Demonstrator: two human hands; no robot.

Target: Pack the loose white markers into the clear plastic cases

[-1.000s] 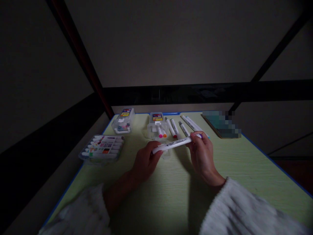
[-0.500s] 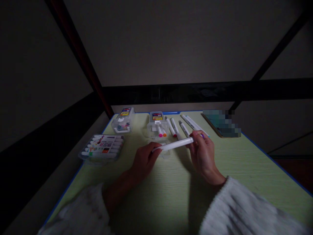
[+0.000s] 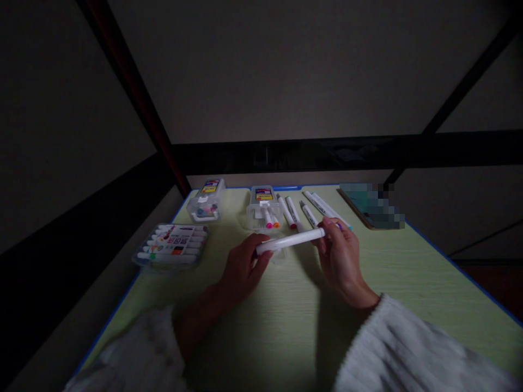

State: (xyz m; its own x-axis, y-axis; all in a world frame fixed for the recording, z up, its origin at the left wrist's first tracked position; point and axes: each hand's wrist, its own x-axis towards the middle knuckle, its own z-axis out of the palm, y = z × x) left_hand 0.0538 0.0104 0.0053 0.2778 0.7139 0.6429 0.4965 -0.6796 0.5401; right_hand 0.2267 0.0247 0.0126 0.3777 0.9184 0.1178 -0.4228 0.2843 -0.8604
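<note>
A white marker (image 3: pixel 291 240) is held between both hands above the table, tilted slightly up toward the right. My left hand (image 3: pixel 244 265) pinches its left end between thumb and fingers. Around its right end my right hand (image 3: pixel 340 256) is closed, and a bit of purple shows at that tip. Just beyond the hands, a clear plastic case (image 3: pixel 254 219) holds a pink-ended marker (image 3: pixel 267 218) and an orange-ended marker (image 3: pixel 275 216). Loose markers lie right of it, among them a red-ended one (image 3: pixel 286 211) and a grey-tipped one (image 3: pixel 308 214).
A clear box (image 3: pixel 198 208) with small coloured pieces stands at the back left. Nearer, on the left edge, lies a flat pack of markers (image 3: pixel 174 246). A partly blurred phone-like slab (image 3: pixel 363 209) rests at the back right of the pale green table (image 3: pixel 261 332).
The marker has turned a little in my fingers, and my left thumb has shifted slightly, baring more of the marker's left end. The things on the table have stayed in place.
</note>
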